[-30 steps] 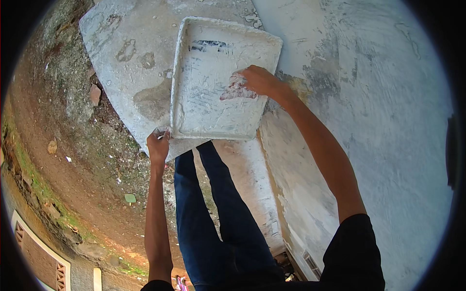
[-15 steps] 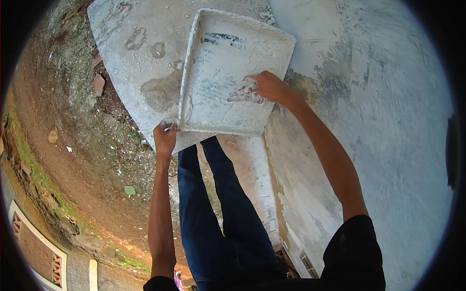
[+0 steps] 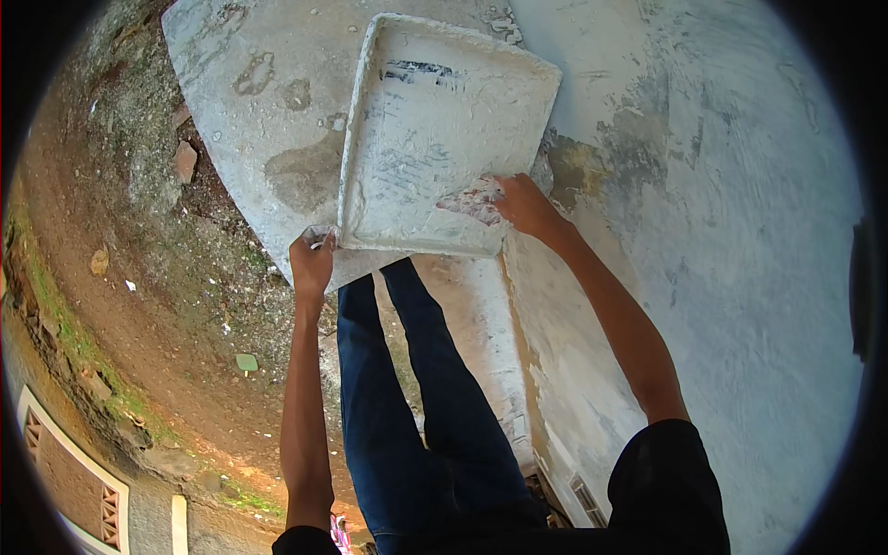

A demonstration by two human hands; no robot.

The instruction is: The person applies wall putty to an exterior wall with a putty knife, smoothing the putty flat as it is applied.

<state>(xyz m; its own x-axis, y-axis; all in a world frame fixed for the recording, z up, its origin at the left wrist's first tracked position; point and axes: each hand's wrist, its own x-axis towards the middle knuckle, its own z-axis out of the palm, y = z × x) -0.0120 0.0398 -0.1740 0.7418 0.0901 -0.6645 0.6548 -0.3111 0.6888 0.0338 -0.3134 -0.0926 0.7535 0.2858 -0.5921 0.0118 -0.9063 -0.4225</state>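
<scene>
Right hand [image 3: 529, 205] palm-down, forearm angled inward, grasping smeared wedge [image 3: 470, 201]; wedge points left, long axis crosswise over tray [image 3: 407, 120]. Left hand [image 3: 313, 257] curled at tray's near-left corner; grip unclear.

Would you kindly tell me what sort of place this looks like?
Most likely an outdoor yard, perhaps a building site: there is a patchy, white-smeared wall on the right, bare ground on the left, and a white-crusted tray between them.

On the ground [image 3: 176, 324], a reddish stone [image 3: 186, 162] lies beside the left edge of the worktop [image 3: 245, 125], a green scrap [image 3: 246, 363] off its near-left corner
</scene>
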